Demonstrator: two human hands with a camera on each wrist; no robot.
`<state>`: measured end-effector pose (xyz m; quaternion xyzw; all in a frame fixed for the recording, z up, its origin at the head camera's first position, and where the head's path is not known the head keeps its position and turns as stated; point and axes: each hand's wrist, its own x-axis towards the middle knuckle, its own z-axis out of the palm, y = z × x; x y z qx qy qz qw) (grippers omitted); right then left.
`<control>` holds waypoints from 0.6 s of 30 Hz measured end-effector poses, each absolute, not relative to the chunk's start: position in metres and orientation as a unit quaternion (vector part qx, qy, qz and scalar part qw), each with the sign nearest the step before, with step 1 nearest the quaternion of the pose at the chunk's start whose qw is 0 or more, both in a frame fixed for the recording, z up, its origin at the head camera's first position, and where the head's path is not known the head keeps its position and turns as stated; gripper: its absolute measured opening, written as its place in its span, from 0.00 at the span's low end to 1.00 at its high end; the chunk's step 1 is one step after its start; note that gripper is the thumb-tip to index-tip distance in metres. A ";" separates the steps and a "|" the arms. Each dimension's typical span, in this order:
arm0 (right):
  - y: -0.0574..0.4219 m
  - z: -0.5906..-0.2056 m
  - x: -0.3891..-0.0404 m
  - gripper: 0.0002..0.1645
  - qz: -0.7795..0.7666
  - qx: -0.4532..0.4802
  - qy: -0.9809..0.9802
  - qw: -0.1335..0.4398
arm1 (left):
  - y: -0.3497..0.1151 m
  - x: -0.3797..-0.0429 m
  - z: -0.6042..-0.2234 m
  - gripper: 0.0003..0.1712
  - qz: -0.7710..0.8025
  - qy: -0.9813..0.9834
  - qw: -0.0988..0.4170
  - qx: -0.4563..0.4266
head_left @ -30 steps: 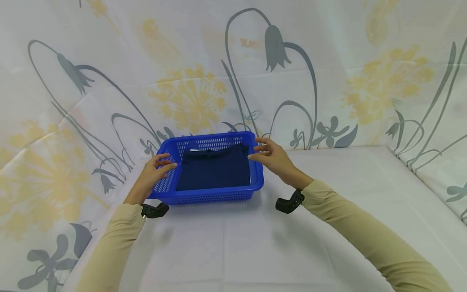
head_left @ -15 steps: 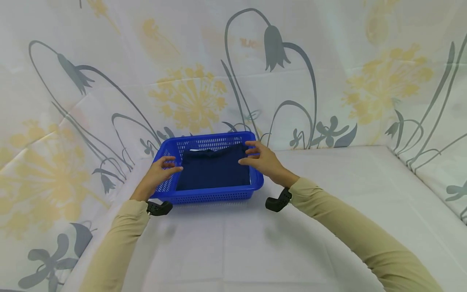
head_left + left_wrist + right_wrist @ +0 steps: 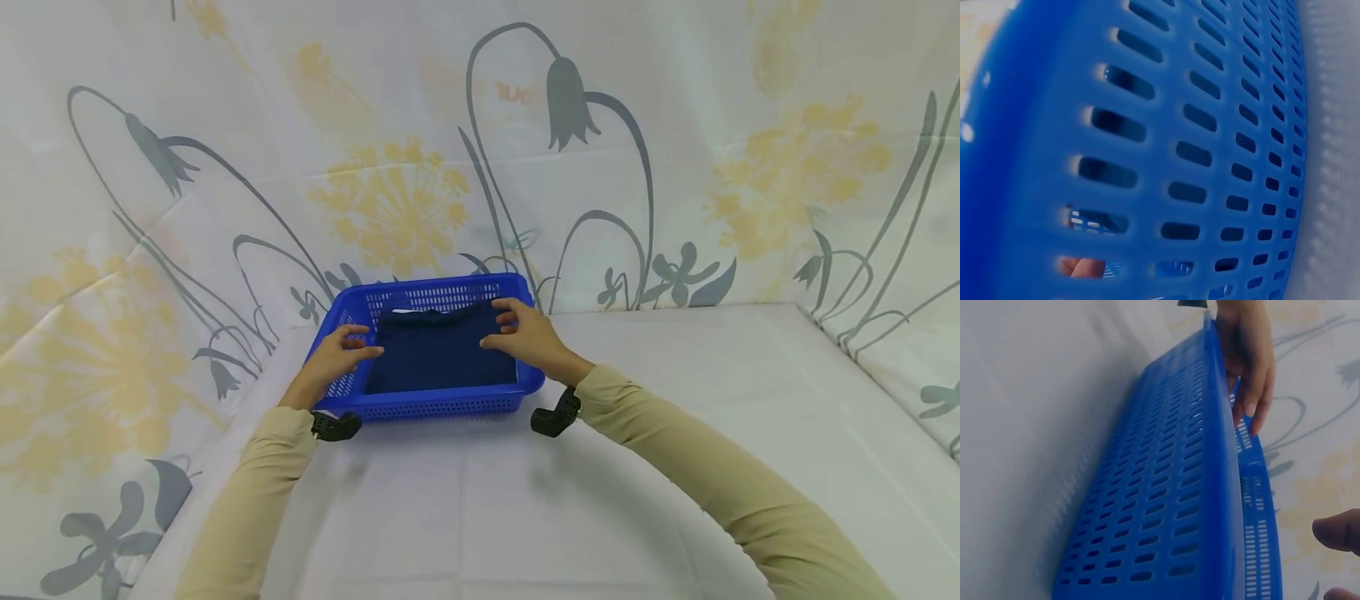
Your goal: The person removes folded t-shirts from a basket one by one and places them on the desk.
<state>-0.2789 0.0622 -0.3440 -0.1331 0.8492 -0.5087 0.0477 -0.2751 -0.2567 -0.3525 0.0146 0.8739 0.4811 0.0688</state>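
The cloth (image 3: 442,358) should be soft, limp and light, with nothing fragile about it and probably little slip, since it looks matt. At its left edge, a pinch between thumb and fingers ought to serve; along the far side, the bunched fold looks the easiest to gather; the right edge offers a matching pinch. Held at one side only, it would likely sag or unfold. The basket (image 3: 442,396) round it looks like stiff, light plastic, best held by its rim.

The left hand (image 3: 328,360) is over the basket's left side, its thumb near the cloth's left edge, fingers loosely bent and grasping nothing. The cloth lies inside the basket, between the hands, its near edge by the front wall. The right hand (image 3: 529,336) is over the right side, thumb and fingers apart and holding nothing; whether its fingertips touch the cloth I cannot tell.
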 end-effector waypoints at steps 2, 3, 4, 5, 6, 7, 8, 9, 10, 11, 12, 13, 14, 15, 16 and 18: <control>0.060 -0.345 -0.280 0.42 -0.501 -0.136 0.853 0.048 | -0.255 -0.276 -0.353 0.37 0.480 0.874 0.074 0.015; 0.059 -0.346 -0.280 0.42 -0.498 -0.137 0.855 0.050 | -0.255 -0.277 -0.354 0.37 0.478 0.875 0.076 0.014; 0.058 -0.346 -0.280 0.43 -0.494 -0.137 0.857 0.052 | -0.254 -0.278 -0.354 0.37 0.477 0.875 0.079 0.014; 0.057 -0.346 -0.280 0.43 -0.489 -0.138 0.859 0.055 | -0.254 -0.278 -0.355 0.37 0.476 0.876 0.081 0.015; 0.056 -0.347 -0.280 0.43 -0.484 -0.139 0.862 0.057 | -0.254 -0.279 -0.355 0.37 0.474 0.876 0.084 0.014; 0.054 -0.347 -0.280 0.43 -0.479 -0.139 0.865 0.060 | -0.254 -0.280 -0.356 0.37 0.473 0.877 0.085 0.015; 0.053 -0.346 -0.280 0.43 -0.474 -0.139 0.867 0.063 | -0.253 -0.281 -0.357 0.37 0.474 0.876 0.087 0.012; 0.052 -0.346 -0.280 0.44 -0.470 -0.138 0.869 0.066 | -0.253 -0.282 -0.358 0.37 0.474 0.876 0.088 0.013; 0.051 -0.346 -0.280 0.44 -0.466 -0.138 0.871 0.068 | -0.253 -0.282 -0.359 0.37 0.473 0.876 0.089 0.014; 0.049 -0.346 -0.280 0.44 -0.462 -0.137 0.873 0.070 | -0.253 -0.283 -0.359 0.38 0.474 0.876 0.090 0.015; 0.048 -0.346 -0.281 0.44 -0.459 -0.136 0.875 0.071 | -0.253 -0.284 -0.360 0.38 0.473 0.876 0.090 0.015; 0.048 -0.346 -0.281 0.44 -0.455 -0.134 0.877 0.073 | -0.252 -0.285 -0.361 0.38 0.473 0.876 0.091 0.016; 0.047 -0.346 -0.282 0.45 -0.452 -0.133 0.879 0.074 | -0.252 -0.286 -0.362 0.38 0.473 0.876 0.091 0.015; 0.046 -0.346 -0.282 0.45 -0.448 -0.131 0.881 0.075 | -0.251 -0.286 -0.362 0.38 0.472 0.877 0.091 0.016; 0.046 -0.347 -0.283 0.45 -0.445 -0.129 0.883 0.076 | -0.251 -0.286 -0.363 0.38 0.471 0.877 0.092 0.016; 0.045 -0.347 -0.284 0.46 -0.441 -0.127 0.885 0.080 | -0.250 -0.287 -0.363 0.38 0.469 0.878 0.093 0.014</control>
